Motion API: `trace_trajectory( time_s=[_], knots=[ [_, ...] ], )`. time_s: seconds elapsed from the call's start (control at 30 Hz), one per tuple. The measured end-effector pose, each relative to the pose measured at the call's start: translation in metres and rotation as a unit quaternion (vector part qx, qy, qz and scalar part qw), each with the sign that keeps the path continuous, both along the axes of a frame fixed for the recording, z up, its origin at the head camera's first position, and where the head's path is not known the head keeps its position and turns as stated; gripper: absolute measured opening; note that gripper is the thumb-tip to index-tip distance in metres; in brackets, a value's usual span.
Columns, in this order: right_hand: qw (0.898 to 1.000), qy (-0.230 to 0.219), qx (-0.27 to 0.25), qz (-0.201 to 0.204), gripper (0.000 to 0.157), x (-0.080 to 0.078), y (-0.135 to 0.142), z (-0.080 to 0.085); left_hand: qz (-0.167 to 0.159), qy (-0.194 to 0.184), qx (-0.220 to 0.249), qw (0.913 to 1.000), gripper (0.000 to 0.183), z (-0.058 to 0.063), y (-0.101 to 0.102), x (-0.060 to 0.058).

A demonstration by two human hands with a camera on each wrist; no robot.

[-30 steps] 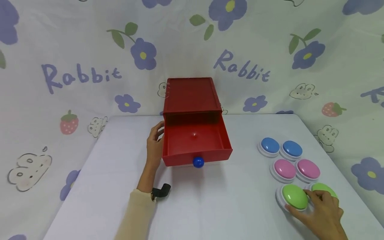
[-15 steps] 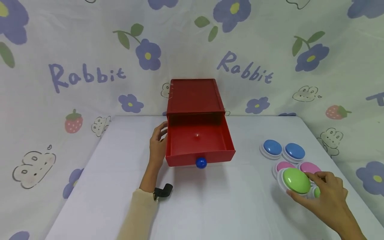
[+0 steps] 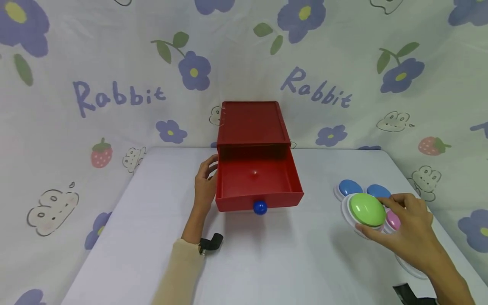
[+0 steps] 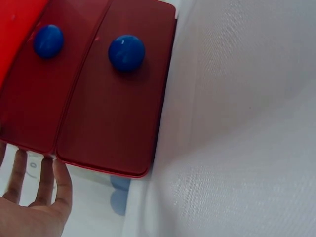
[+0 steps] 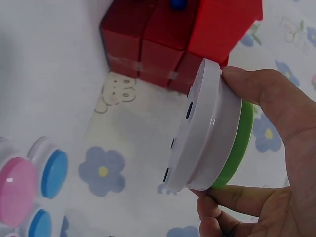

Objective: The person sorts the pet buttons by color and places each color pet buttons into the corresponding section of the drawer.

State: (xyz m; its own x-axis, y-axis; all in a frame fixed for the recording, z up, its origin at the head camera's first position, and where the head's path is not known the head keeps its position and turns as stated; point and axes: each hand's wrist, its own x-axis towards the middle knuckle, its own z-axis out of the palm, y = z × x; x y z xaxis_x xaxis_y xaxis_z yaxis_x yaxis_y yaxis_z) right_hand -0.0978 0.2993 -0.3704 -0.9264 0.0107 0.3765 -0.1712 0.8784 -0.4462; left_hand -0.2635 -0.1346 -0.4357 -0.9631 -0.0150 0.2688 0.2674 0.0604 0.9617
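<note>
In the head view a red drawer cabinet (image 3: 249,123) stands at the back of the table. Its top drawer (image 3: 263,182) is pulled out, with a blue knob (image 3: 260,207) at the front and nothing inside. My left hand (image 3: 206,186) rests against the cabinet's left side; in the left wrist view its fingers (image 4: 63,177) touch the side edge beside the lower drawers. My right hand (image 3: 411,228) grips a green push button (image 3: 367,209) by its white round base (image 5: 212,128), thumb on one side and fingers on the other. It is held tilted above the table.
Blue push buttons (image 3: 350,187) stand at the table's right side, behind the lifted one. A pink push button (image 3: 392,220) is partly covered by it. Another button's white rim (image 3: 413,271) shows beneath my right forearm. A rabbit-and-flower patterned cloth (image 3: 126,55) hangs behind the table.
My right hand has lifted the green push button off the table and carried it up and back, over the pink ones. My left hand stays at the cabinet; the head view has shifted slightly.
</note>
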Motion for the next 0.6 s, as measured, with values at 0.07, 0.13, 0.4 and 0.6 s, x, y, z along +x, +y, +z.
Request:
trace_trajectory(
  time_s=[0.07,0.13,0.4,0.6],
  knots=[
    [1.000,0.021,0.001,0.017,0.080,-0.005,-0.003,0.006,0.001,-0.002,0.001,1.0000,0.048,-0.006,-0.001,-0.004],
    [0.999,0.042,0.004,0.033,0.077,-0.010,-0.006,0.012,0.003,-0.004,0.003,1.0000,0.048,-0.015,-0.002,-0.010],
    [0.998,0.035,0.000,0.045,0.074,-0.023,-0.026,0.036,0.013,0.010,0.001,0.9999,0.044,-0.027,-0.002,-0.018],
    [0.997,0.044,-0.012,0.070,0.074,-0.032,-0.047,0.052,0.021,0.011,0.000,0.9997,0.044,-0.026,-0.001,-0.019]
  ],
)
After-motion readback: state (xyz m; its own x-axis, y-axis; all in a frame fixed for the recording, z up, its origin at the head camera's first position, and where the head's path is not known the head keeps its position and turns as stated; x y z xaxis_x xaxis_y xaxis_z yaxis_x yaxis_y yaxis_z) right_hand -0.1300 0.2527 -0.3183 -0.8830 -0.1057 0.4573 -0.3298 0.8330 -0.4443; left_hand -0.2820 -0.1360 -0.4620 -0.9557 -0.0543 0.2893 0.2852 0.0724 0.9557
